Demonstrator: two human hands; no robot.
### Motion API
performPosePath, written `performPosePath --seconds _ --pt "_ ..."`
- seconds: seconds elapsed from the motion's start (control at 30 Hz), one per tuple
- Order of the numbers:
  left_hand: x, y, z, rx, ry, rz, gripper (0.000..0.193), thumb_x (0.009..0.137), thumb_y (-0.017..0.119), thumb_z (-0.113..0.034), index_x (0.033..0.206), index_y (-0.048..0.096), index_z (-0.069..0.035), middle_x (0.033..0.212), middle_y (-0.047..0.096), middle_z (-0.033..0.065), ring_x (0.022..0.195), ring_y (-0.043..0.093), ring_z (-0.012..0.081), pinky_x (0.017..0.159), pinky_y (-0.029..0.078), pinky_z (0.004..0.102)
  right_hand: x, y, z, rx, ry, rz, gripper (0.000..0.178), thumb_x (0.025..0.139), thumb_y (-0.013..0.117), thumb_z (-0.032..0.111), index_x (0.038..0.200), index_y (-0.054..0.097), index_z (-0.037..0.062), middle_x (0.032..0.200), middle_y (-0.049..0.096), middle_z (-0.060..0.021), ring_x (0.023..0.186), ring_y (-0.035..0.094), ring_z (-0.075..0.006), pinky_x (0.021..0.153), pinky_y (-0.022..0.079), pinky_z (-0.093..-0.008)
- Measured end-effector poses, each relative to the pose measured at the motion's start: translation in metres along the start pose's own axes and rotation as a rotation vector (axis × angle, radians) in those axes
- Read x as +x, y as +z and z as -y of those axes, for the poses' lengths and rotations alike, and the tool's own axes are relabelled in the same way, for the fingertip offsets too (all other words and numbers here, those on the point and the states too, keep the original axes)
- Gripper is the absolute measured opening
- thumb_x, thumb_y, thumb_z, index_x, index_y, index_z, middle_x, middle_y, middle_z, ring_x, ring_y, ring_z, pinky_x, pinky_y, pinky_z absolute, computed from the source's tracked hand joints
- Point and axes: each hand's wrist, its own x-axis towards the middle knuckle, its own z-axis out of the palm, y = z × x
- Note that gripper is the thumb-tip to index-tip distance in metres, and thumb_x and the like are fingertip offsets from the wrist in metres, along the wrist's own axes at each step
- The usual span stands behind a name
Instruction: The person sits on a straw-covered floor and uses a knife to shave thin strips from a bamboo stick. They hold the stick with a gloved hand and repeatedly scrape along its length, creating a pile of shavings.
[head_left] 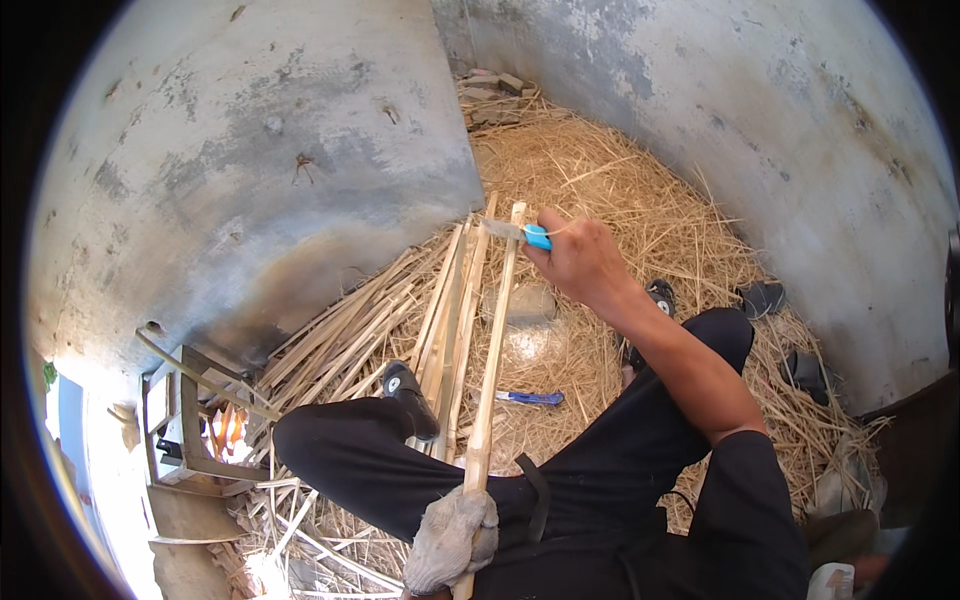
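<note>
My left hand (450,540), in a dirty pale work glove, is closed round the near end of a long bamboo strip (493,365) at my lap. The strip runs away from me between my legs. Near its far end, my bare right hand (580,257) grips a knife (537,237) with a bright blue handle. Its blade points left and lies across the strip. A thin curled shaving shows by the right hand. Left of the held strip, several more long strips (447,310) lie side by side.
A blue-handled tool (530,398) lies on the shavings (600,170) between my legs, near a flat block (522,303). Split bamboo (340,320) is piled at the left, beside a wooden frame (210,465). Concrete walls (280,130) stand close. Dark shoes (762,298) lie at the right.
</note>
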Motion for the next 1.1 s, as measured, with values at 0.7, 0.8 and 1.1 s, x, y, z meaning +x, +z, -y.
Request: performPosePath --seconds 0.7,0.8,1.1 --pt "-0.098 -0.127 0.028 -0.158 -0.119 -0.598 0.043 0.108 0.044 -0.038 0.069 0.040 -0.021 0.047 0.031 -0.0083 0.033 0.028 0.0061 0.029 0.019 0.0231 -0.020 -0.096 -0.230 -0.135 0.912 -0.389 0.043 0.094 0.061 0.038 0.063 0.055 0.0085 0.056 0.051 -0.0014 0.051 0.049 -0.0168 0.049 0.041 -0.0388" --pt "-0.072 -0.114 0.040 0.069 -0.079 -0.482 0.030 0.103 0.044 -0.027 0.079 0.051 -0.010 0.051 0.040 -0.0006 0.038 0.037 0.0100 0.034 0.027 0.0249 -0.022 -0.096 -0.192 -0.183 0.892 -0.296 0.052 0.097 0.059 0.044 0.063 0.052 0.0062 0.058 0.051 -0.0015 0.053 0.045 -0.0166 0.052 0.038 -0.0401" --pt "-0.009 -0.026 -0.010 -0.125 -0.029 -0.051 0.037 0.103 0.051 -0.036 0.081 0.051 -0.006 0.050 0.042 0.0024 0.033 0.035 0.0100 0.030 0.028 0.0240 -0.021 -0.018 0.013 0.361 -0.017 0.287 0.031 0.092 0.068 0.033 0.097 0.053 0.0064 0.067 0.058 -0.0075 0.056 0.056 -0.0236 0.055 0.044 -0.0381"
